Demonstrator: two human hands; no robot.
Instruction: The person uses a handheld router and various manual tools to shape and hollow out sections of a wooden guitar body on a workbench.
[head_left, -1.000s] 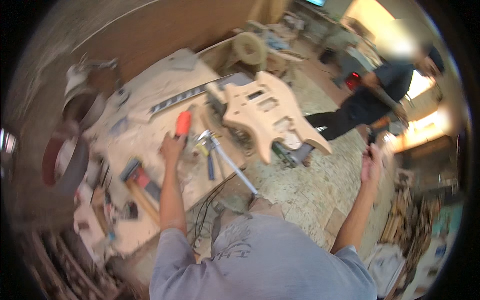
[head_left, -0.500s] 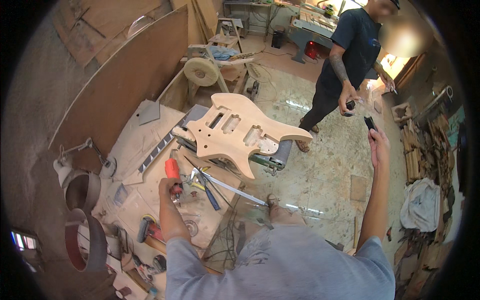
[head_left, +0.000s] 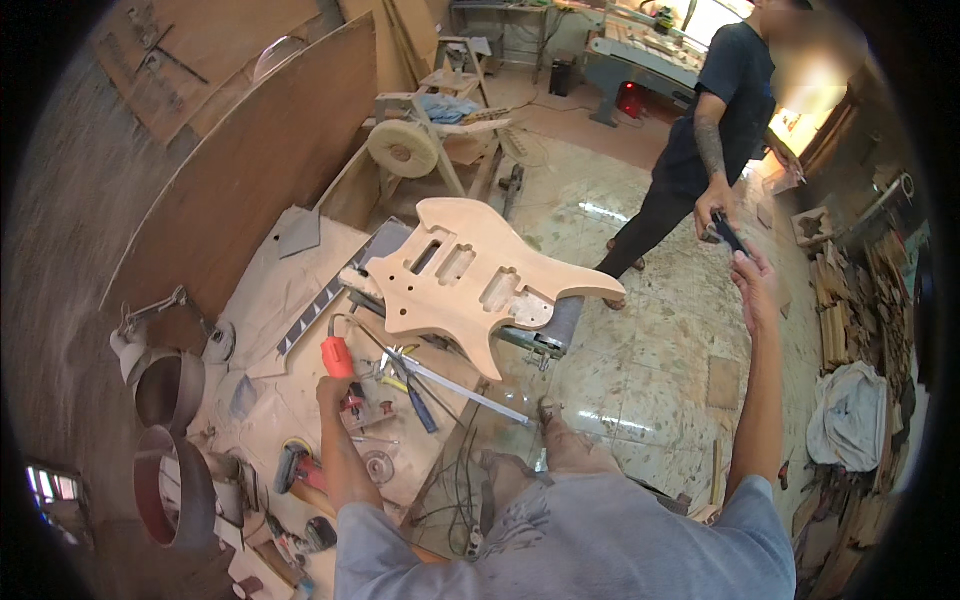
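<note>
My right hand [head_left: 755, 285] is raised to the right, fingers closed on a slim black object [head_left: 733, 238] whose kind I cannot make out. A co-worker's hand [head_left: 716, 203] is at its far end, with a small dark thing. My left hand [head_left: 333, 393] is closed around a red corded power tool [head_left: 338, 357] on the workbench; its fingers are partly hidden. Ahead, an unfinished pale wooden guitar body [head_left: 475, 275] with routed pockets lies on a belt sander [head_left: 567, 318].
Beside the power tool lie pliers [head_left: 393, 382], a screwdriver [head_left: 421, 408] and a metal ruler [head_left: 470, 392]. Sanding belts [head_left: 172, 485] hang at left. The co-worker [head_left: 735, 110] stands at far right. Wood offcuts [head_left: 845, 300] and a white sack [head_left: 846, 415] line the right side.
The co-worker's hand and my right hand have come together at the black object; they were apart before. My left hand has stayed at the red power tool.
</note>
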